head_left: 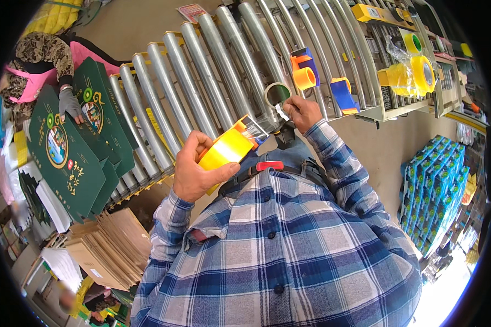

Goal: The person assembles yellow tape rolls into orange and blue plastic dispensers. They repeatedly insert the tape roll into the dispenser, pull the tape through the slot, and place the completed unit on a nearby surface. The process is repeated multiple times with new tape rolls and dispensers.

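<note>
**Tape roll in my left hand, strip pinched in my right**

My left hand (pixel 192 170) is clamped around a yellow tape roll (pixel 225 151), in front of my belt; a blue-and-orange dispenser head (pixel 250 131) sits at the roll's far end. My right hand (pixel 305 113) has thumb and fingers together on a crumpled whitish strip (pixel 281 112), just beside a dark-edged ring (pixel 267 98). I cannot tell whether the strip joins the roll. Beyond my hands runs a roller conveyor (pixel 185 82). To the right lie an orange-and-blue dispenser (pixel 305 78) and another dispenser (pixel 343 99). At left, a co-worker's gloved hand (pixel 70 106) touches green cartons (pixel 82 177).
</note>
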`<state>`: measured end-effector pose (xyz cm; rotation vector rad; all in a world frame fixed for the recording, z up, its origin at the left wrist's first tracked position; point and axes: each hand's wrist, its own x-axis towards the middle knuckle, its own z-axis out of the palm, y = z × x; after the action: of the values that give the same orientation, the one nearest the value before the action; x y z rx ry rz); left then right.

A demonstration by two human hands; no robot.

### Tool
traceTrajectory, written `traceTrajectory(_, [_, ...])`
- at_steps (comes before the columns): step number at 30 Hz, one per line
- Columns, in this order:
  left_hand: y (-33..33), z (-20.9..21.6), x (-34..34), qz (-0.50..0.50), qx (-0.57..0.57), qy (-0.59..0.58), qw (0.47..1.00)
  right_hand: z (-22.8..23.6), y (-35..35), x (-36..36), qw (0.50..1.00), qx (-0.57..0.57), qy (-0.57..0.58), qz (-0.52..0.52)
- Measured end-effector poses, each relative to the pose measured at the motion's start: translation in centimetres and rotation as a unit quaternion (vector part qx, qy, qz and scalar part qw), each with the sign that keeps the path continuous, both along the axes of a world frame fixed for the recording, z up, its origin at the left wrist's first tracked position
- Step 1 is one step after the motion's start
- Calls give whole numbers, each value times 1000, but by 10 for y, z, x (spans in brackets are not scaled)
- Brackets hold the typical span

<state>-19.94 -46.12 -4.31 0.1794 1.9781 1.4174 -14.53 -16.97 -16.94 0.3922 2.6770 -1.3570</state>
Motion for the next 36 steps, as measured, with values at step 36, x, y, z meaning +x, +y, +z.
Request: traceTrajectory(36, [-80,47,406,606,-5,123,786,-140,-183,75,487,-563,-622,241])
